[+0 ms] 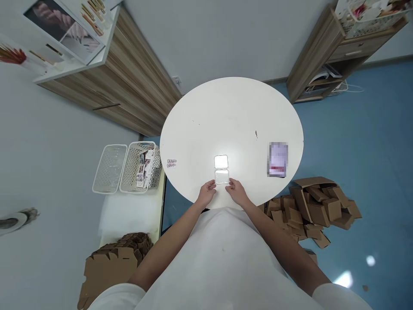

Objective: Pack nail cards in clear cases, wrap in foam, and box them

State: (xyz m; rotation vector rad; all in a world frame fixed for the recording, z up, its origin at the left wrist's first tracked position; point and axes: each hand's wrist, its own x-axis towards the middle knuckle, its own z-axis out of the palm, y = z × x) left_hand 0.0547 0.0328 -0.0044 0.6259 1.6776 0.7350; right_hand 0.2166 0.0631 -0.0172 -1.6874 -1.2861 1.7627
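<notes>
Clear plastic case: lying open near the front edge of the oval white worktop, roughly midway between the left and right edges, with lid opened away towards the back edge. At the front corners of the case, left hand on one side, right hand on the other, both with fingers partly curled; too small to tell whether gripping or only touching. Near the left edge, a small patterned sheet; near the right edge, towards the front, a blurred purple packet. Likely to skid or swivel on the smooth-looking surface if pushed harder from one side. Possibly dropped over the front edge if drawn back too far. Liable to crack or bend where the lid joins, if pressed down while laid open. Easy to misjudge, too, being see-through against glaring white, and so to pinch a fingertip if folded shut.
</notes>
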